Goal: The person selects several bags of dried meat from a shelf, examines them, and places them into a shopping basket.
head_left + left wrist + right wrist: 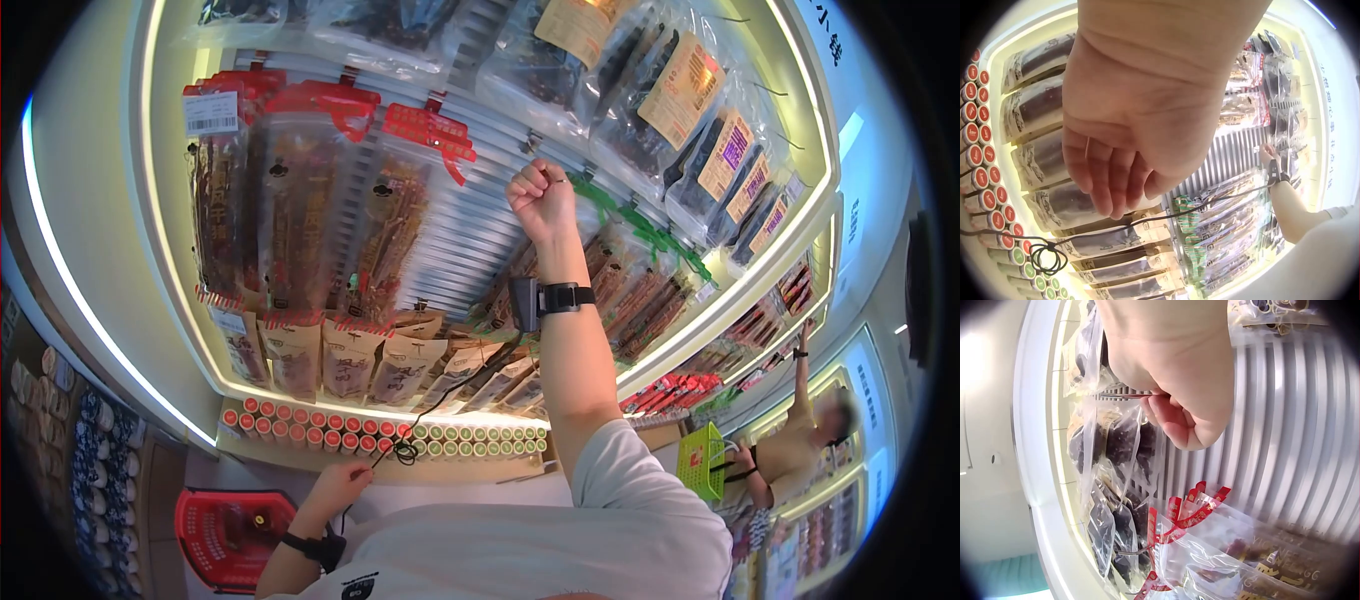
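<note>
My right hand [543,205] is raised to the ribbed metal back panel [455,240], fingers curled. In the right wrist view its thumb and forefinger pinch a thin metal display hook [1127,396] that juts from the rack. Dark-filled clear packs [1129,440] hang beside that hand, and red-topped packs [1222,550] hang lower. Down near the waist, my left hand [342,487] hangs loosely curled with nothing in it. A thin black cable [1222,199] runs past its fingertips in the left wrist view.
Long red-topped packs [300,190] hang at left, green-topped ones [625,270] at right. Paper pouches [350,360] line the lower shelf above red- and green-lidded cans [330,437]. A red basket [195,540] stands below left. Another person [800,450] with a green basket [700,460] reaches up at right.
</note>
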Tool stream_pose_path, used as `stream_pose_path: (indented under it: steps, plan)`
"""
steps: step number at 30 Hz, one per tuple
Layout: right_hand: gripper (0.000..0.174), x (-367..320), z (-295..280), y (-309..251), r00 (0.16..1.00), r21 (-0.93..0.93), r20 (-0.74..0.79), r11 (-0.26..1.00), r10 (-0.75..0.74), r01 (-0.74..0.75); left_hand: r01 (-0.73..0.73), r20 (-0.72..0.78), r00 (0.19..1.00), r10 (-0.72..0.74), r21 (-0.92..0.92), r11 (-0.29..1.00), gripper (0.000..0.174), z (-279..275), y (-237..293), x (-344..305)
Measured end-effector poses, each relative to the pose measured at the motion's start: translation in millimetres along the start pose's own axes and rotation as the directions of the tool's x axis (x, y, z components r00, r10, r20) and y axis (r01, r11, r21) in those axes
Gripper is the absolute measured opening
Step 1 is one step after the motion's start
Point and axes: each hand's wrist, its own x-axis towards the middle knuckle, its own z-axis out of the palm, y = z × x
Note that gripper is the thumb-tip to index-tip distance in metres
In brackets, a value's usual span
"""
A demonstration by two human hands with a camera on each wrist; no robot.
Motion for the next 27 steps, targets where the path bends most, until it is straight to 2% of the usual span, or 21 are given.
stream_pose_path:
  steps: [5, 17, 19, 22, 27]
  plan:
    - [0.016, -2.6, 3.2, -6.1, 0.999, -0.062, -0.051, 0.998, 0.015, -0.018, -0.01, 0.002, 1.0, 0.01, 0.006, 1.0, 0.02, 0.5, -3.0, 2.9]
    - [0.016, 11.4, 11.0, -5.4, 0.995, 0.101, -0.001, 0.99, 0.102, -0.101, -0.005, 0.049, 0.999, 0.004, 0.002, 1.0, 0.021, 4.8, -9.4, 11.5]
    - [0.015, 12.0, 8.7, -4.6, 0.994, 0.123, 0.046, 0.987, 0.098, -0.103, -0.014, 0.057, 0.998, 0.013, 0.015, 1.0, 0.021, 6.1, -13.5, 13.5]
    - [0.015, 7.3, 9.5, -1.0, 0.998, 0.038, -0.006, 0.997, 0.066, -0.066, -0.011, 0.082, 0.997, 0.006, 0.054, 0.998, 0.021, 4.3, -13.7, 14.9]
    - [0.014, 4.6, 11.5, -4.1, 0.997, 0.114, -0.019, 0.991, 0.079, -0.076, -0.005, 0.092, 0.996, 0.004, 0.012, 1.0, 0.021, 4.6, -8.0, 12.7]
